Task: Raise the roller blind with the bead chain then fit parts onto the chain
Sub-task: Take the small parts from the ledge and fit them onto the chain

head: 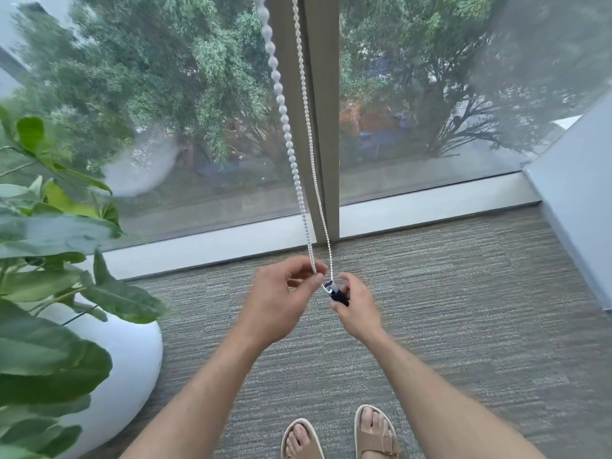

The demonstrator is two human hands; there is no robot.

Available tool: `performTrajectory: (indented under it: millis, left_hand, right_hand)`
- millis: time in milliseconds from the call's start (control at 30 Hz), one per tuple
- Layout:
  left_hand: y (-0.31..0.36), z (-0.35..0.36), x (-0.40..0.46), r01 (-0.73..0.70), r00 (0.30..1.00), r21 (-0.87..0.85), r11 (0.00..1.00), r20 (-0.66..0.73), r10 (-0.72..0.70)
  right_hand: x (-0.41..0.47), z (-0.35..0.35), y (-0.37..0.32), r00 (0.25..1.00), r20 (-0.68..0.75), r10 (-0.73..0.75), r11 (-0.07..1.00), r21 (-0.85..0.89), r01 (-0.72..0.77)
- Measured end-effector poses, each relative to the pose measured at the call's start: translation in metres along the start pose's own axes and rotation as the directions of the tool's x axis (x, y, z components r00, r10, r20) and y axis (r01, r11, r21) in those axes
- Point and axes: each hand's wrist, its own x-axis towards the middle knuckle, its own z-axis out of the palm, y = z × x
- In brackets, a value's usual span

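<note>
Pinching the bead chain (299,180) near the bottom of its loop with my left hand (281,299) — thumb and forefinger closed on the strand, other fingers curled. My right hand (356,308) holds a small black part (339,296) with a pale piece at its top, right at the loop's lowest point; blurred, so the exact fit onto the beads can't be told. Chain hangs in two strands from above, in front of the window post (323,127). Grey carpet (463,309) below, my sandalled feet at the lower edge. White planter (132,366) with broad green leaves on my left — well apart from the chain
</note>
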Motion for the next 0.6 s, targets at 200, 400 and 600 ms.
performTrajectory:
  millis: [200,400,600]
  left_hand:
    - [-0.021,0.010,0.006,-0.029,1.000,0.051,0.998,0.011,0.029]
    - [-0.033,0.016,0.010,-0.086,0.996,0.113,0.990,0.039,0.082]
    - [-0.036,0.016,0.013,-0.084,0.996,0.102,0.991,0.038,0.081]
  right_hand:
    - [0.033,0.028,0.029,0.996,-0.033,0.085,0.991,0.103,-0.081]
    - [0.064,0.045,0.033,0.997,-0.054,0.057,0.998,-0.002,-0.057]
    - [0.069,0.045,0.031,0.999,-0.004,0.033,0.999,0.019,-0.032]
